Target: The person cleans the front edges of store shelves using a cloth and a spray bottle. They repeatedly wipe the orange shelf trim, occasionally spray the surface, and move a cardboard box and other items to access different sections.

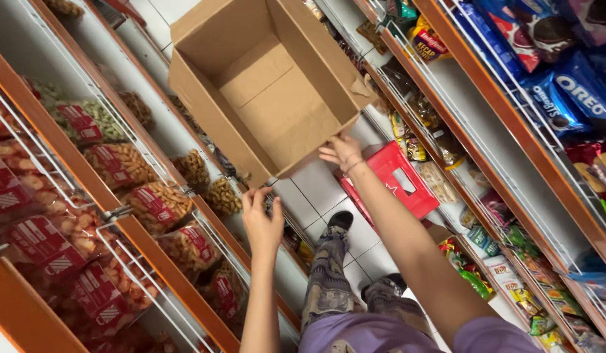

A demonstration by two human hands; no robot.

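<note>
Empty box (270, 85) held out over a shop aisle.
The open cardboard box fills the upper middle of the frame, its flaps spread. The right hand (342, 151) touches its lower right edge, fingers together on the cardboard. The left hand (262, 222), lower centre, is spread open just below the box corner, not clearly touching it. A red crate (398, 180) sits on the floor (322, 186) beneath; snack shelves (120, 189) line both sides.

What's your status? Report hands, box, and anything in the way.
Left hand open, just below the empty cardboard box. Right hand at the box's lower edge, grip unclear. Red crate on the floor underneath.
</note>
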